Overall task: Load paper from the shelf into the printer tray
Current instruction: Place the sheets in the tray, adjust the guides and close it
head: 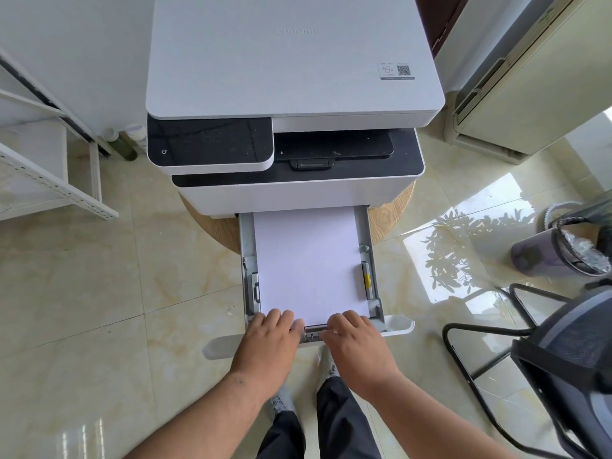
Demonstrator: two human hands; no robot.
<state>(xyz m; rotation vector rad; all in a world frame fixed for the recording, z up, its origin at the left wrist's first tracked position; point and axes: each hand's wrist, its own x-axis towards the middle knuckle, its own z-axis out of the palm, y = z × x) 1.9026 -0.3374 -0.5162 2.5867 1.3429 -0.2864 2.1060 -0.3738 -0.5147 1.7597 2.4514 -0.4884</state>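
Paper (308, 260): white stack lying flat in the pulled-out printer tray (246, 256), between side guides. Left hand (270, 339) and right hand (354, 339), set apart, rest curled fingers on the tray's front edge, likely squaring the stack against the rear guide before the tray is closed.

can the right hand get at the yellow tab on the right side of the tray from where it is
Probably yes. The right hand rests at the tray's front edge, and the yellow tab sits uncovered just beyond it on the right wall, beside the paper. Nothing lies between them.
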